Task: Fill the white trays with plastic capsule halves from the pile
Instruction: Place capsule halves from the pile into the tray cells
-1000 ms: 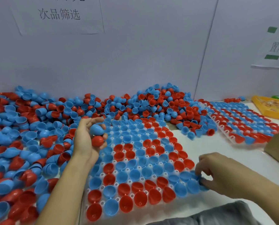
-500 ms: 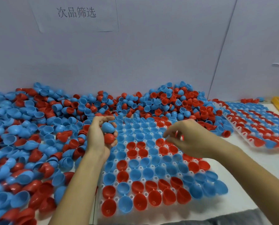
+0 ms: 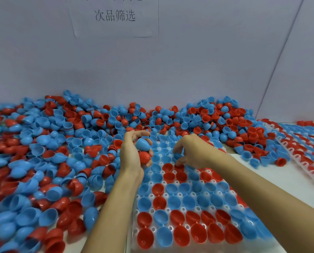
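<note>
A white tray (image 3: 182,195) lies in front of me, most of its cups holding red and blue capsule halves. A big pile of red and blue capsule halves (image 3: 48,143) covers the table to the left and along the wall. My left hand (image 3: 132,154) hovers at the tray's left edge and grips a blue capsule half (image 3: 143,144) and a red capsule half (image 3: 144,157). My right hand (image 3: 190,152) reaches over the tray's far rows, its fingertips pointing down at a red half in a cup. Whether its fingers pinch anything is not visible.
A second white tray (image 3: 306,150) filled with red and blue halves lies at the far right. A grey wall with a paper sign (image 3: 114,15) stands right behind the pile. Bare white table (image 3: 273,172) shows between the two trays.
My right hand has moved from the tray's near right corner to its far rows, close to my left hand. My left hand keeps its two halves. The camera has turned left.
</note>
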`<action>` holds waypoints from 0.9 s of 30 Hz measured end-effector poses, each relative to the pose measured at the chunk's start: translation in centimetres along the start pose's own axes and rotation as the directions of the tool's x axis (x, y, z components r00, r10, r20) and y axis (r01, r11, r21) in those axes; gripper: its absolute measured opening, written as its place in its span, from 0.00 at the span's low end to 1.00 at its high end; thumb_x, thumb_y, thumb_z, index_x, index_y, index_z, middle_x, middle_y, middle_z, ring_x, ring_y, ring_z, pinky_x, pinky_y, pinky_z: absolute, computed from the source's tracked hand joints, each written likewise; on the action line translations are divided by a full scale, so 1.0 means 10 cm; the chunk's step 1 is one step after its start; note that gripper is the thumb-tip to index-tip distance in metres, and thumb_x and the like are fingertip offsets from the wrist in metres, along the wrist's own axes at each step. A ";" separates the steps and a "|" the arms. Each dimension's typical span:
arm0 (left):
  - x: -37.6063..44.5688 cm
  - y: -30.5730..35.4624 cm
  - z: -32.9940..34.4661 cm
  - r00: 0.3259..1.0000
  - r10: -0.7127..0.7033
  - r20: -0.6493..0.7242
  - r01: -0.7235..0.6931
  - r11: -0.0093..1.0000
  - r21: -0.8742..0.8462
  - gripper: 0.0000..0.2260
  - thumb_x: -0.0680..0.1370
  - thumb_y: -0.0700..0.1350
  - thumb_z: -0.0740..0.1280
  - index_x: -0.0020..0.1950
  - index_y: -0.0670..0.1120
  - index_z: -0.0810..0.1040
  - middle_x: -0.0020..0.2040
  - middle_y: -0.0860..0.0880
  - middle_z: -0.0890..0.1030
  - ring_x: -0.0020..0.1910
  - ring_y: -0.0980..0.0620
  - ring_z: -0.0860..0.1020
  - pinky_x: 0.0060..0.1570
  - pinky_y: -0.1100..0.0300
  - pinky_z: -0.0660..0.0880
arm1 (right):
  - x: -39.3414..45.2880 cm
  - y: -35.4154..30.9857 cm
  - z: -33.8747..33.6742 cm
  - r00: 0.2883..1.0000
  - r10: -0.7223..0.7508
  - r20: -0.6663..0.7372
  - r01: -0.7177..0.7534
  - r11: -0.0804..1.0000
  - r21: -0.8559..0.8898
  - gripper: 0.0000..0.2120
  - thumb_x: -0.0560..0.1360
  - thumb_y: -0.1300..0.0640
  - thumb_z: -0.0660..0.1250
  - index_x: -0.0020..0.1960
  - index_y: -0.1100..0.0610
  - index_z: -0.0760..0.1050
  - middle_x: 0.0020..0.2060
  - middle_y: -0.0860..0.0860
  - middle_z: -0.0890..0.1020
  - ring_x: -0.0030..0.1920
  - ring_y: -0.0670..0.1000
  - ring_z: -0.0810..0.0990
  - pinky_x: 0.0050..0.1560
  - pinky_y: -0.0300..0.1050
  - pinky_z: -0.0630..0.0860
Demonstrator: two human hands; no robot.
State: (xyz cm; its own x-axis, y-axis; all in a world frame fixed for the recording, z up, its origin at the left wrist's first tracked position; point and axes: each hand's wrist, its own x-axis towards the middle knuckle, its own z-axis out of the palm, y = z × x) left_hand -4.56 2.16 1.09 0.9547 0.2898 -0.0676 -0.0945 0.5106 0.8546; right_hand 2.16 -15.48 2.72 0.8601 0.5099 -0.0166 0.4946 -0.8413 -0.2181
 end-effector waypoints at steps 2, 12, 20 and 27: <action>0.01 -0.01 -0.01 1.000 -0.002 0.000 0.002 1.000 -0.002 0.17 0.83 0.52 0.55 0.49 0.43 0.78 0.34 0.47 0.77 0.25 0.52 0.71 0.19 0.65 0.62 | -0.01 0.01 -0.02 0.999 -0.018 -0.031 0.019 1.000 0.024 0.21 0.70 0.54 0.78 0.61 0.57 0.81 0.57 0.51 0.83 0.47 0.46 0.79 0.49 0.38 0.76; -0.04 -0.04 0.03 0.957 -0.065 0.281 -0.113 0.811 0.573 0.18 0.77 0.64 0.68 0.48 0.49 0.84 0.27 0.53 0.74 0.21 0.56 0.68 0.18 0.65 0.60 | -0.36 0.01 -0.26 0.967 -0.039 -0.250 0.122 0.938 0.325 0.22 0.70 0.53 0.78 0.62 0.48 0.78 0.48 0.42 0.82 0.46 0.41 0.81 0.50 0.36 0.79; -0.09 0.05 0.01 0.892 -0.317 0.322 -0.030 0.669 0.743 0.07 0.80 0.49 0.69 0.44 0.47 0.81 0.29 0.51 0.73 0.22 0.54 0.66 0.21 0.65 0.57 | -0.60 -0.05 -0.25 0.966 -0.152 -0.209 0.218 0.914 0.342 0.30 0.72 0.45 0.75 0.70 0.37 0.68 0.51 0.38 0.79 0.51 0.38 0.78 0.47 0.30 0.75; 0.18 0.53 -0.32 0.867 0.114 -0.486 0.031 0.959 0.281 0.22 0.80 0.61 0.65 0.40 0.43 0.75 0.30 0.49 0.76 0.23 0.54 0.69 0.21 0.64 0.63 | -0.77 0.34 -0.26 0.969 0.000 -0.247 0.090 0.932 0.351 0.17 0.77 0.50 0.70 0.64 0.39 0.74 0.49 0.37 0.79 0.49 0.35 0.77 0.44 0.31 0.74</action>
State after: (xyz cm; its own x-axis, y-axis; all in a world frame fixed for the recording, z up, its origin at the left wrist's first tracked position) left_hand -4.22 8.01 3.88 0.6795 0.7025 -0.2115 0.0186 0.2717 0.9622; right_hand -2.44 -22.76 4.63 0.8641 0.4502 0.2252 0.4944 -0.6752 -0.5474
